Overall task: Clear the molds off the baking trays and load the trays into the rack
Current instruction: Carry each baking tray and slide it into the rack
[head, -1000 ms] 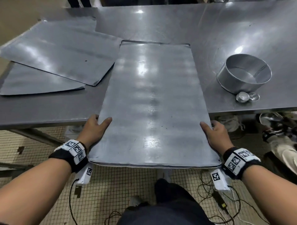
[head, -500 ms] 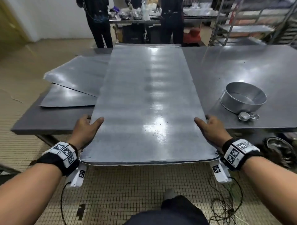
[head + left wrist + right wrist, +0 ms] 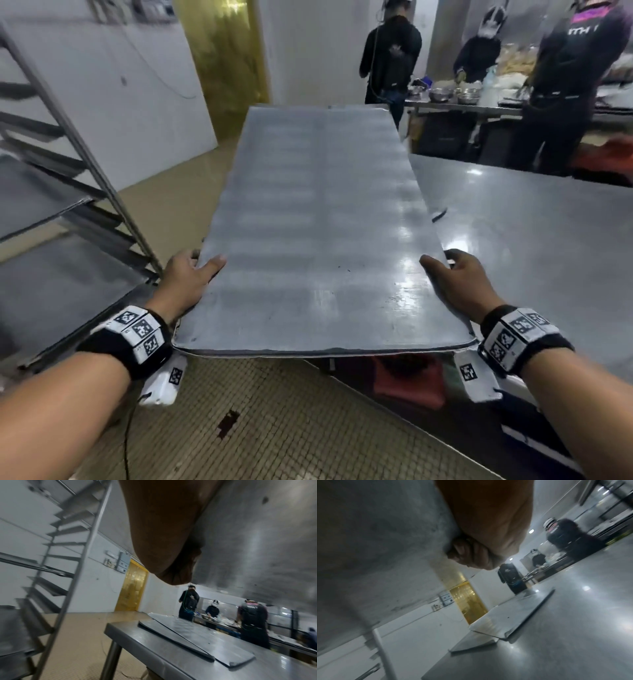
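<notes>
A long flat grey baking tray [image 3: 318,222] hangs level in the air in front of me, bare on top. My left hand [image 3: 186,277] grips its left edge near the close end, thumb on top and fingers underneath. My right hand [image 3: 457,274] grips the right edge the same way. From below, the tray's underside [image 3: 257,534] fills the left wrist view beside the left hand [image 3: 168,536]. The right hand's fingers [image 3: 471,553] curl under the tray [image 3: 376,547]. The steel rack [image 3: 72,178] stands at my left with trays on its rails.
The steel table [image 3: 534,246] lies to my right, with two more flat trays [image 3: 192,641] stacked on it. Several people [image 3: 390,58] work at a far counter. A yellow strip curtain [image 3: 226,54] hangs ahead over the tiled floor [image 3: 274,428].
The tray has come up off the table and swung left with me, away from the table and toward the rack. The round molds on the table have left the view.
</notes>
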`<state>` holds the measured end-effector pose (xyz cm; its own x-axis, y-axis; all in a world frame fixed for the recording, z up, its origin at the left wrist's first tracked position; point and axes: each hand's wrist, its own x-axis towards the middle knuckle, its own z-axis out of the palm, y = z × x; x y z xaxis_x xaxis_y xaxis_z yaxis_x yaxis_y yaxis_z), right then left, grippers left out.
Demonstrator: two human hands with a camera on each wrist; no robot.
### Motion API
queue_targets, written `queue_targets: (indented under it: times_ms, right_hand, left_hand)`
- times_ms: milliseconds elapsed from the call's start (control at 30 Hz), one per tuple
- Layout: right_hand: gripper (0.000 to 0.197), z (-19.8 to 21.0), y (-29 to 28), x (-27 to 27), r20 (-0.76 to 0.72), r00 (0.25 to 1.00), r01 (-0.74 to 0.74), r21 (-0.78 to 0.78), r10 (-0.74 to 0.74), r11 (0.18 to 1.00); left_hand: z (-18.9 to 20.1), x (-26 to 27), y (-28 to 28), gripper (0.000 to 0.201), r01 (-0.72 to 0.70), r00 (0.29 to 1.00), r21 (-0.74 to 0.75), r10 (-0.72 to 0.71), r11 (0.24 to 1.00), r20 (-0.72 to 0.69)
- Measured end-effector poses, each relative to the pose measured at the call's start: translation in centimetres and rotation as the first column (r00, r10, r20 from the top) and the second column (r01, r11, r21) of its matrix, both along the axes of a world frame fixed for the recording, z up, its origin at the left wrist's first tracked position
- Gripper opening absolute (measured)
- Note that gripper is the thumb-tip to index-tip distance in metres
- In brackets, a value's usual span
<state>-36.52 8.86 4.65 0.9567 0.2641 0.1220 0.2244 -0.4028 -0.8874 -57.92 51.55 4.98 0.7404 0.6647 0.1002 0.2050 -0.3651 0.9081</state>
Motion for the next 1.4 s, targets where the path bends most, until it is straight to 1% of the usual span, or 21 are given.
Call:
queue_targets:
  times_ms: [67,100,167,200,233,300,333,467,533,567,633,667,733,767,833,933,1000,1133,1267,1300,1400]
  right_hand:
    - [0.021,0.3,2.0,1.3,-0.015,0.994,-0.105,0.035,0.106,0.994]
    - [0.024,0.2,2.9,2.2,-0.013,0.988,-0.156,0.060,0.157,0.986]
    - [0.037,0.3,5.2,3.7,-0.017,0.971,-0.235,0.070,0.237,0.969]
    - [0.037,0.6,6.2,4.2,-0.012,0.967,-0.252,0.058,0.253,0.966]
    - [0.033,0.8,7.5,4.6,-0.009,0.956,-0.293,0.064,0.294,0.954]
    - [0.031,1.3,9.7,5.2,-0.001,0.922,-0.385,0.084,0.386,0.919]
    - [0.033,1.8,10.9,5.2,-0.004,0.904,-0.426,0.090,0.428,0.900]
    - [0.039,2.1,15.9,5.6,-0.079,0.835,-0.531,0.149,0.545,0.834]
    - [0.058,2.2,18.0,5.3,-0.085,0.794,-0.587,0.150,0.602,0.796]
    - [0.059,2.4,19.2,4.8,-0.096,0.766,-0.624,0.130,0.636,0.771]
    - [0.044,3.0,20.8,3.4,-0.108,0.704,-0.693,0.116,0.702,0.712]
    - [0.041,3.3,21.5,2.6,-0.114,0.681,-0.715,0.113,0.724,0.690]
    - [0.044,3.1,23.3,1.5,-0.135,0.652,-0.741,0.095,0.746,0.665]
    - [0.044,2.9,24.0,1.2,-0.151,0.618,-0.768,0.097,0.772,0.634]
    - [0.037,2.3,25.2,0.4,-0.180,0.573,-0.798,0.103,0.800,0.594]
    - [0.037,1.6,26.3,-1.1,-0.155,0.556,-0.826,0.013,0.817,0.564]
    - [0.038,1.3,26.7,-1.9,-0.132,0.534,-0.845,-0.057,0.835,0.532]
    - [0.039,0.5,27.4,-2.9,-0.129,0.528,-0.843,-0.202,0.839,0.499]
    - [0.039,-1.2,29.2,-3.3,-0.144,0.545,-0.831,-0.227,0.826,0.508]
    - [0.039,-1.6,29.7,-3.5,-0.143,0.547,-0.828,-0.237,0.825,0.508]
    - [0.038,-2.0,31.6,-3.6,-0.147,0.549,-0.826,-0.248,0.823,0.506]
  left_hand:
    - [0.9,-2.0,0.1,0.039,-0.083,0.996,-0.019,0.083,0.996,0.013]
    - [1.2,-3.0,0.1,0.033,-0.127,0.992,-0.023,0.127,0.992,0.016]
    - [2.1,-5.2,-0.2,0.048,-0.235,0.972,-0.003,0.235,0.972,0.020]
    - [2.4,-6.2,-0.4,0.054,-0.269,0.963,-0.010,0.270,0.963,0.018]
    - [2.6,-7.3,-0.7,0.050,-0.319,0.947,-0.016,0.320,0.948,0.036]
    - [2.8,-9.4,-1.4,0.030,-0.394,0.917,-0.035,0.396,0.918,0.049]
    - [2.9,-10.4,-1.9,0.028,-0.431,0.900,-0.039,0.432,0.902,0.050]
    - [2.8,-15.1,-3.7,0.037,-0.556,0.829,-0.014,0.556,0.831,0.059]
    - [3.1,-17.0,-4.8,0.035,-0.615,0.788,0.012,0.614,0.789,0.049]
    - [3.3,-18.1,-5.5,0.034,-0.648,0.761,0.017,0.647,0.761,0.043]
    - [2.9,-20.2,-6.0,0.037,-0.688,0.725,-0.006,0.688,0.726,0.033]
    - [2.7,-21.3,-6.3,0.037,-0.705,0.709,-0.012,0.705,0.709,0.019]
    - [2.3,-23.3,-6.9,0.031,-0.741,0.671,-0.032,0.741,0.671,-0.013]
    - [2.1,-24.1,-7.3,0.027,-0.760,0.650,-0.043,0.760,0.648,-0.029]
    - [1.6,-25.5,-8.2,0.024,-0.785,0.620,-0.046,0.783,0.618,-0.050]
    - [0.6,-27.4,-8.9,0.035,-0.812,0.583,-0.037,0.804,0.583,-0.114]
    - [0.0,-28.4,-9.3,0.037,-0.820,0.570,-0.047,0.807,0.570,-0.153]
    - [-1.0,-29.0,-9.7,0.034,-0.842,0.534,-0.043,0.818,0.538,-0.213]
    - [-2.6,-29.7,-8.8,0.038,-0.851,0.517,-0.046,0.819,0.523,-0.249]
    - [-2.9,-29.9,-8.4,0.042,-0.854,0.512,-0.050,0.818,0.519,-0.261]
    - [-3.8,-30.6,-6.2,0.065,-0.850,0.515,-0.051,0.808,0.524,-0.287]
